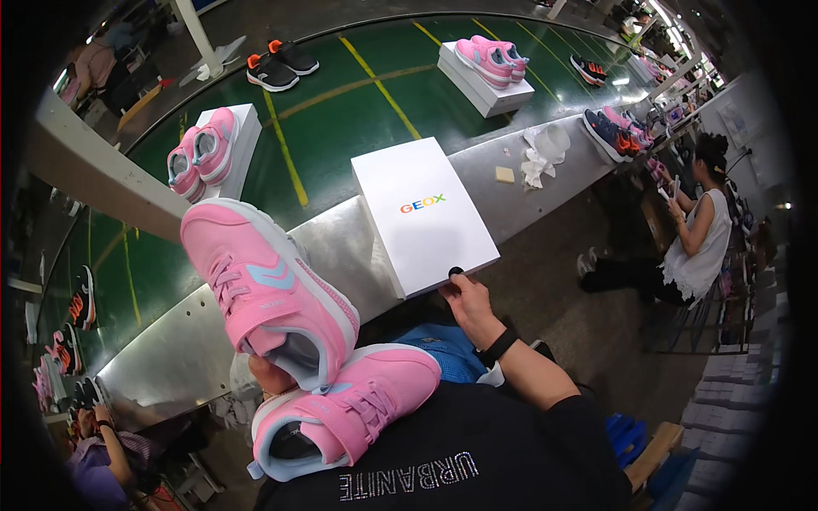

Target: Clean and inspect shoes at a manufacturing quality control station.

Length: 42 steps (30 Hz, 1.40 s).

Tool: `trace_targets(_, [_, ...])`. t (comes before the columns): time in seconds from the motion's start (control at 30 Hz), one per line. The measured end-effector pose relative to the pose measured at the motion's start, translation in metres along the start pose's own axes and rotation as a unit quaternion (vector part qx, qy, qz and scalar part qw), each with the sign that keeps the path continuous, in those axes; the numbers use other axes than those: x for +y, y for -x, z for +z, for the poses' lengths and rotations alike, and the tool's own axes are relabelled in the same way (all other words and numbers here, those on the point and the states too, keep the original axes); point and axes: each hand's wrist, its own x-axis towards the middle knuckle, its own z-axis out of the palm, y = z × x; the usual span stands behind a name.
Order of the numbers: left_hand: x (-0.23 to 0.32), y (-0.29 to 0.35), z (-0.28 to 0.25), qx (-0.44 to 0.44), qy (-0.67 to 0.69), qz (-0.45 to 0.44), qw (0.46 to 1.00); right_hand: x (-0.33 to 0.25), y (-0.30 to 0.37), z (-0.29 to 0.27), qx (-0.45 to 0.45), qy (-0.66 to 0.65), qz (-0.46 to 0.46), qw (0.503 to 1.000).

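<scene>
A pair of pink sneakers with pale blue trim fills the lower left of the head view. One sneaker [281, 285] is tilted toe-up, and the other sneaker [354, 404] lies against it close to my chest. My left hand [269, 375] is closed on the pair from beneath; the shoes hide most of its fingers. A white shoebox [426, 230] with a coloured print on its lid sits across the metal ledge, closed. At its near edge my right hand [471, 307] grips the box, with something black on the thumb tip resting on the lid. Its other fingers are hidden below.
Past the metal ledge [192, 336] runs a green conveyor belt [341, 111] with yellow lines. It carries pink sneakers on white boxes [234, 153] [486, 94] and black shoes [281, 66]. Crumpled paper [541, 162] lies on the ledge. A person [699, 221] sits at the right.
</scene>
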Motion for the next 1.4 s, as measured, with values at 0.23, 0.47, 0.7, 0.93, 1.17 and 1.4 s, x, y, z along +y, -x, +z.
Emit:
trace_targets(0.23, [0.001,-0.001,-0.005,0.005,-0.028,0.013,0.999,0.008,0.003,0.004,0.015,0.004,-0.021,1.000])
trace_targets(0.47, [0.008,-0.006,0.003,0.013,-0.052,-0.020,0.998,-0.007,0.019,-0.003,0.144,0.227,0.017,0.963])
trace_targets(0.7, [0.015,-0.009,-0.003,0.032,-0.075,-0.043,0.996,-0.067,-0.038,-0.012,0.005,0.361,-0.019,0.932])
trace_targets(0.93, [0.015,-0.020,0.007,0.020,-0.046,-0.062,0.997,-0.040,-0.065,-0.024,0.002,0.478,-0.150,0.865])
trace_targets(1.17, [-0.004,-0.036,0.035,0.078,-0.084,-0.071,0.991,-0.062,-0.087,0.123,-0.200,0.702,-0.464,0.503])
trace_targets(1.4, [-0.023,-0.061,0.084,0.153,-0.153,-0.038,0.976,-0.025,-0.121,0.118,-0.290,0.751,-0.439,0.399])
